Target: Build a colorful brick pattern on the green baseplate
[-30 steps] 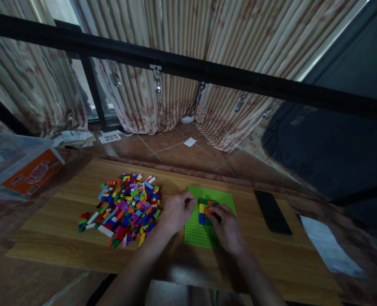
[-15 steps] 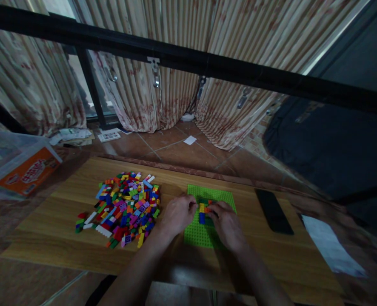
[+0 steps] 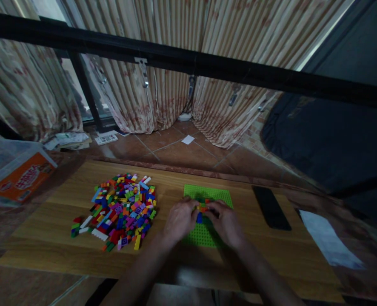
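Note:
A green studded baseplate (image 3: pixel 207 193) lies on the wooden table (image 3: pixel 64 242). A small stack of yellow, blue, orange and green bricks (image 3: pixel 201 210) stands on it. My left hand (image 3: pixel 180 219) and my right hand (image 3: pixel 225 221) rest on the plate with their fingertips curled against the stack from both sides. A heap of loose coloured bricks (image 3: pixel 121 210) lies to the left of my left hand. The hands hide much of the stack.
A black phone (image 3: pixel 271 208) lies right of the baseplate, and a white sheet of paper (image 3: pixel 327 244) sits further right. A clear plastic box with an orange label (image 3: pixel 19 176) stands at the left. Beyond the table are a tiled floor, curtains and a black rail.
My left hand has slid right onto the baseplate and now meets the right hand at the brick stack. The view has shifted slightly.

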